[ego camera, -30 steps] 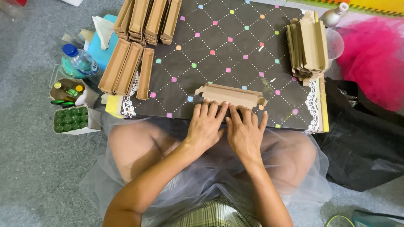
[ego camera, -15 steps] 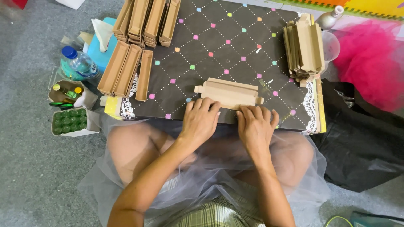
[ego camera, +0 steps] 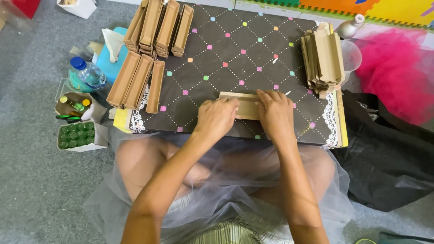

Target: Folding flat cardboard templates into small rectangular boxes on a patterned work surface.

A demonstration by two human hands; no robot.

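Cardboard strip (ego camera: 246,107) is now being pressed flat on the table (ego camera: 226,54) by the left hand (ego camera: 217,118) and right hand (ego camera: 274,112), palms down, moved further apart.

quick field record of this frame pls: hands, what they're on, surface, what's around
left hand: palm down on the flat cardboard piece, pressing its left end
right hand: palm down on the same piece's right end
surface: dark quilted board with coloured dots
left of board: folded cardboard trays, water bottle, box of green caps
right of board: stack of unfolded cardboard blanks, pink tulle
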